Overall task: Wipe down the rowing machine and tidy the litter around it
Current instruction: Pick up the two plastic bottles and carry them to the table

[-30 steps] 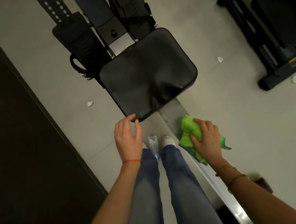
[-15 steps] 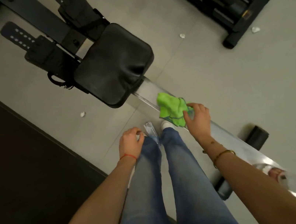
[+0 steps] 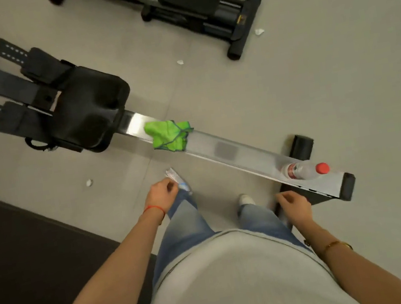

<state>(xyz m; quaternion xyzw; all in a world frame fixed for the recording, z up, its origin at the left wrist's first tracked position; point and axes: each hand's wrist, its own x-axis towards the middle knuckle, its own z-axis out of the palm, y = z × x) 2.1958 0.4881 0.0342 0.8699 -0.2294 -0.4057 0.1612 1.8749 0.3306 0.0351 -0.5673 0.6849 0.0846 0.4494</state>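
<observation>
The rowing machine lies across the floor, its black seat [image 3: 88, 114] at the left of the silver rail [image 3: 236, 154]. A crumpled green cloth [image 3: 169, 135] rests on the rail just right of the seat, with no hand on it. A clear bottle with a red cap [image 3: 304, 170] lies on the rail's far right end. My left hand [image 3: 162, 193] hangs by my left leg with curled fingers pinching a crumpled silvery wrapper [image 3: 175, 179]. My right hand [image 3: 294, 205] hangs loosely curled and holds nothing, just short of the rail's end.
White paper scraps lie on the grey floor: one [image 3: 89, 182] left of my hand, one [image 3: 180, 62] beyond the seat, one [image 3: 259, 31] by a second black machine [image 3: 197, 7]. A dark mat [image 3: 27, 258] covers the left. The rower's rear foot [image 3: 301, 146] juts out behind the rail.
My right hand let go of the green cloth, left it on the rail and drew back. My left hand reached the wrapper at my feet and closed on it. The view swung right.
</observation>
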